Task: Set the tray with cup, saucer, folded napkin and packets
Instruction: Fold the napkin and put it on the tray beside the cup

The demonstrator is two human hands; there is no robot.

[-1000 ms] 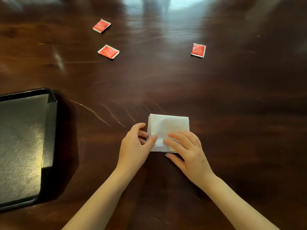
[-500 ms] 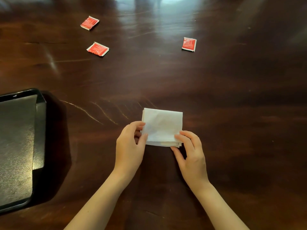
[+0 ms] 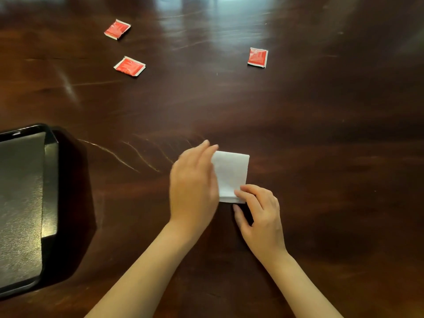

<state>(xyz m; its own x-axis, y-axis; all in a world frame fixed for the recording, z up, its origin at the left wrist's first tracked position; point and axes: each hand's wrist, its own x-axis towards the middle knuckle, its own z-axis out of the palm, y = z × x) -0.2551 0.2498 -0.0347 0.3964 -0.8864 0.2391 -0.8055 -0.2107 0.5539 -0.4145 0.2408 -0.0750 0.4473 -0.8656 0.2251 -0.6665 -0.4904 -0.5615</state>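
Note:
A white folded napkin (image 3: 231, 175) lies on the dark wooden table in front of me. My left hand (image 3: 193, 184) lies flat over its left part, fingers stretched together, and hides that side. My right hand (image 3: 259, 214) pinches the napkin's near right corner between thumb and fingers. Three red packets lie farther away: one (image 3: 117, 29) at the far left, one (image 3: 129, 66) just nearer, one (image 3: 258, 57) at the far right. A black tray (image 3: 49, 180) sits at the left edge, its visible part bare. No cup or saucer is in view.
The dark glossy wooden table (image 3: 321, 157) fills the view, with light scratch marks (image 3: 128, 157) between the tray and the napkin. Bright reflections show along the far edge.
My left hand has moved from the napkin's left edge to lie flat over its left part, fingers extended. My right hand stays at the near right corner. The view shifted slightly.

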